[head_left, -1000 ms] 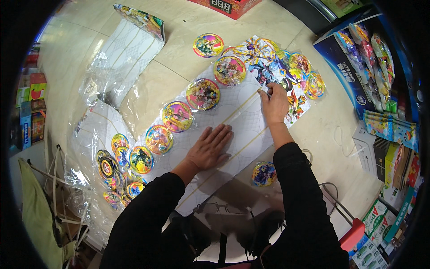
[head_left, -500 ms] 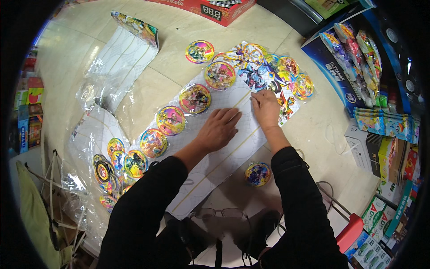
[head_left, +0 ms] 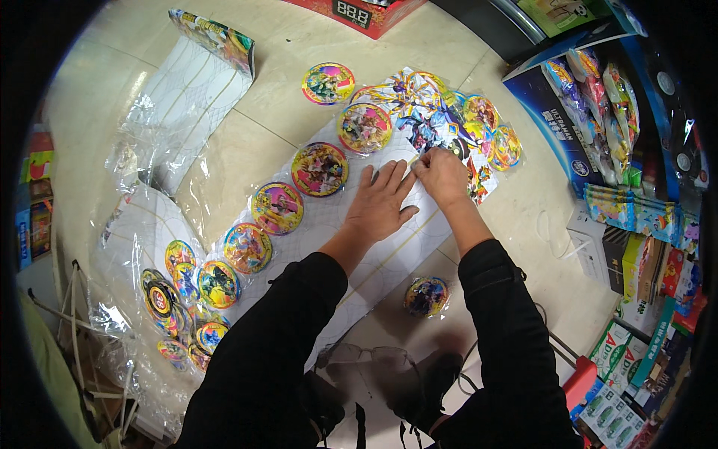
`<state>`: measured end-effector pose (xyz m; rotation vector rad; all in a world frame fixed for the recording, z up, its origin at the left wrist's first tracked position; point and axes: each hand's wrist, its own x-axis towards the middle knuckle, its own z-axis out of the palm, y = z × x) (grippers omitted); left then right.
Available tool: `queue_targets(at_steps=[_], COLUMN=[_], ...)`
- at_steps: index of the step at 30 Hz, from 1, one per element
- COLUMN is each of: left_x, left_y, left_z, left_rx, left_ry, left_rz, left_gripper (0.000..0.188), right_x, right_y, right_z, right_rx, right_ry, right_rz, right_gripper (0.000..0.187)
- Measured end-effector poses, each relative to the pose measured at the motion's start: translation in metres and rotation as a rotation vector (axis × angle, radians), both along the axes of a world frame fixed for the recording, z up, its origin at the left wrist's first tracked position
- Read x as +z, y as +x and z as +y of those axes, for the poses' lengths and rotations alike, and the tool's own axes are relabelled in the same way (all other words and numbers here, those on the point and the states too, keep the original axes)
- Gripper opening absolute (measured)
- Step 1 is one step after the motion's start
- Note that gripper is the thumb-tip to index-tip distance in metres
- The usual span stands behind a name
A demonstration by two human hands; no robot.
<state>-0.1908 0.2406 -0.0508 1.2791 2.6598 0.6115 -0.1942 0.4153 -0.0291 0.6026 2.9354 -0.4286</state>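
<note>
White yellow-lined sheet (head_left: 393, 258), flat, aslant on the floor (head_left: 269, 86)

So the long white rectangular sheet (head_left: 396, 262) lies slantwise across the beige tiled floor (head_left: 277, 108), with a row of round multicoloured discs (head_left: 277, 208) down its left edge and a dark round disc (head_left: 427, 297) just off its right side. Crumpled clear plastic wrap (head_left: 116, 303) is over left (heap of round colourful discs (head_left: 159, 299) right by it), and a blue rectangular cardboard display box (head_left: 555, 133) stands far right.
</note>
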Motion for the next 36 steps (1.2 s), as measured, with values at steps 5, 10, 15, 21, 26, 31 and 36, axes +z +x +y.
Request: queue_targets(at_steps=[5,10,15,21,26,31,36], left_x=[0.002,0.004,0.001,0.0,0.001,0.003,0.027], left_y=[-0.005,-0.005,-0.004,-0.007,-0.015,-0.018,-0.019], left_z=[-0.004,-0.002,0.0,0.008,0.018,0.031,0.055], left_rx=[-0.007,-0.034,-0.016,0.021,0.012,0.024,0.054], left_ry=[0.026,-0.043,0.014,0.007,-0.045,-0.137,-0.189], left_rz=[0.047,0.035,0.095,0.102,0.174,0.204,0.051], left_gripper=[0.066,0.066,0.066,0.066,0.064,0.066,0.063], right_x=[-0.005,-0.021,-0.035,-0.004,0.015,0.034,0.008], right_y=[0.0,0.004,0.009,0.092,0.18,0.232,0.287], right_z=[-0.031,-0.046,-0.013,0.069,0.081,0.064,0.088], right_rx=[-0.271,-0.436,-0.637,-0.63,-0.779,-0.865,-0.939], right_ry=[0.07,0.203,0.204,0.035,-0.14,-0.264,-0.126], right_rz=[0.026,0.133,0.277,0.584,0.481,0.451,0.365], right_gripper=[0.026,0.027,0.025,0.013,0.006,0.018,0.025])
